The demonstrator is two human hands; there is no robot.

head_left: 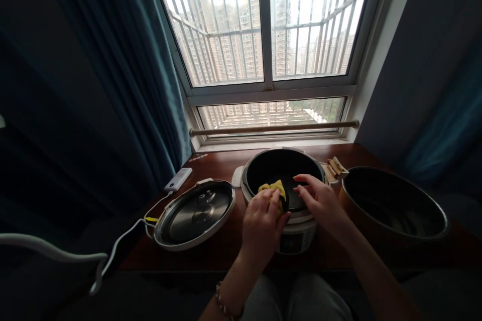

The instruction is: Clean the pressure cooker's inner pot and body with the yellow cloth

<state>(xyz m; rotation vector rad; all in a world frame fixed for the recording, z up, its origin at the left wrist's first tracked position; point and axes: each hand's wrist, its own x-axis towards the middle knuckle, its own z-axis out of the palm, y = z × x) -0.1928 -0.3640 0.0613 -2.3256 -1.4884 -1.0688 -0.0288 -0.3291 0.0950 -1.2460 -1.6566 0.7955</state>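
Note:
A rice cooker (295, 241) with a pale body and a dark, open inside stands at the middle of the table. My left hand (261, 218) is closed round a bunched yellow cloth (276, 188) at the cooker's near left rim. Something dark shows beside the cloth, too unclear to name. Over the right side of the opening is my right hand (320, 200), its fingers curved and apart with nothing between them. To the left lies the round cooker lid (196, 213), its shiny inner face up. The dark inner pot (395, 203) sits to the right.
The brown wooden table (222, 160) reaches to the window sill. A white power bank (178, 179) with a white cable (120, 241) lies at the back left. Behind are a rail (274, 128) and a barred window; a blue curtain (128, 60) hangs at left.

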